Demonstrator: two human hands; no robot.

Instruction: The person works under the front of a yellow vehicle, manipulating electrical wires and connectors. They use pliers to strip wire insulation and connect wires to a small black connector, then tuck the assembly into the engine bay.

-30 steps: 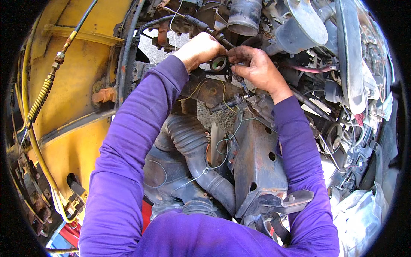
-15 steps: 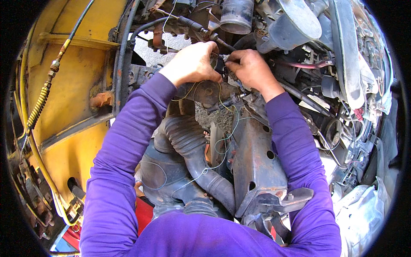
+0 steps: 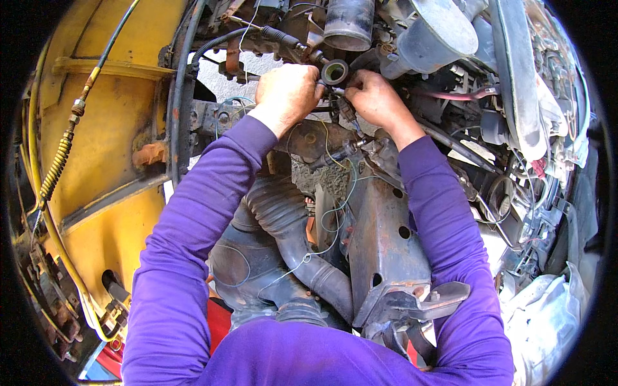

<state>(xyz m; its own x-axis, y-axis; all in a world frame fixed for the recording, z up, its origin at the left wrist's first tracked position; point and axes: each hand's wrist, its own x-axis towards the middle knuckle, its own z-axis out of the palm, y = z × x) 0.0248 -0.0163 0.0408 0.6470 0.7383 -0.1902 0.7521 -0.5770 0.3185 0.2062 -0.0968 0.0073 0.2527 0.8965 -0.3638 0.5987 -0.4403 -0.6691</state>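
Note:
My left hand (image 3: 291,91) is closed around the lower left side of a dark ringed metal part (image 3: 345,69) with a pale greenish inner rim, fingertips partly hidden. My right hand (image 3: 376,103) pinches at the short stem just below that ring, on its right. Behind the ring runs a linkage rod (image 3: 290,40) with a ribbed boot. Below the hands are a rusty bracket plate (image 3: 307,141), thin loose wires and a small cylindrical fitting (image 3: 344,153). Both forearms are in purple sleeves.
A yellow panel (image 3: 112,128) with hoses fills the left. A ribbed duct (image 3: 277,212) and perforated steel beam (image 3: 380,238) lie below. A grey funnel-shaped pipe (image 3: 431,38), cylinder (image 3: 347,26) and crowded engine parts surround the hands above and right. Plastic sheeting (image 3: 541,309) lies lower right.
The ring has risen into clearer view above my fingers. My left hand moved down and left, then slightly up, turning knuckles upward. My right hand shifted slightly, still pinching.

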